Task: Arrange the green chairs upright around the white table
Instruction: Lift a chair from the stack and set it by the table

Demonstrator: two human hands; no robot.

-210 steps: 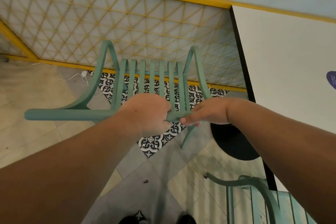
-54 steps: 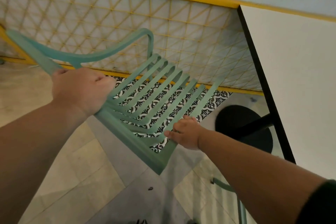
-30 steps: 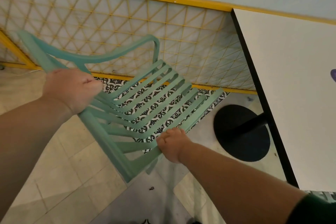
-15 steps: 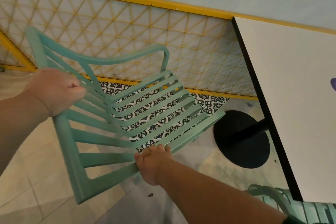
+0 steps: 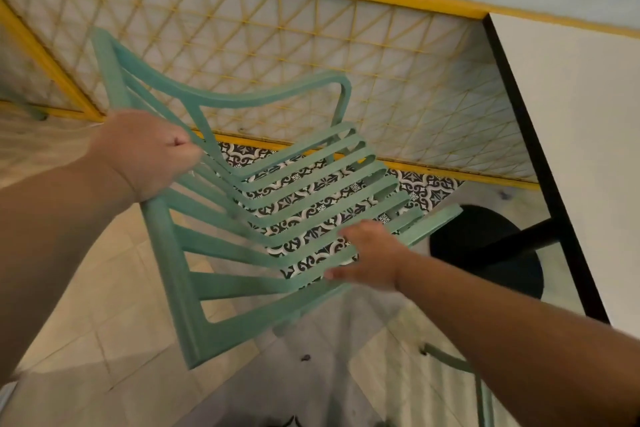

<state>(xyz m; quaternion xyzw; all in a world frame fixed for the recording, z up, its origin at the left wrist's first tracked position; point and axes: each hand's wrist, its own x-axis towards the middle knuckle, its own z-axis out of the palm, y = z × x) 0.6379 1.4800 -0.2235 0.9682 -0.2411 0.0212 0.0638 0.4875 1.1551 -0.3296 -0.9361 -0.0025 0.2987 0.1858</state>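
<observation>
1. The yellow wire fence (image 5: 277,45) fills the top of the frame. The chair's far armrest is near it. I think a big swing could bang the armrest on the wires.
2. The white desk (image 5: 571,132) runs down the right side. The front of the chair's seat points at it. A fast push could knock the seat into the desk's dark edge.
3. The green chair (image 5: 175,270) is in the middle of the frame, left of the desk and in front of the fence. It is tipped, not upright yet. I cannot tell if its legs touch the floor (image 5: 104,322).
4. The desk's black round foot (image 5: 485,253) sits at the right. It stands in the way. A chair leg set on it could make the chair wobble.
5. The left hand (image 5: 145,152), at the left, is a tight fist round the top of the chair's back. The right hand (image 5: 370,256), lower right, curls its fingers over the seat's side bar. That hold looks light, so the chair might slip there.
6. A bit of another green chair (image 5: 484,402) shows at the bottom right, beside the right arm. The legs could bump it.
7. A dark speck (image 5: 305,357) lies on the floor, too small to name.
</observation>
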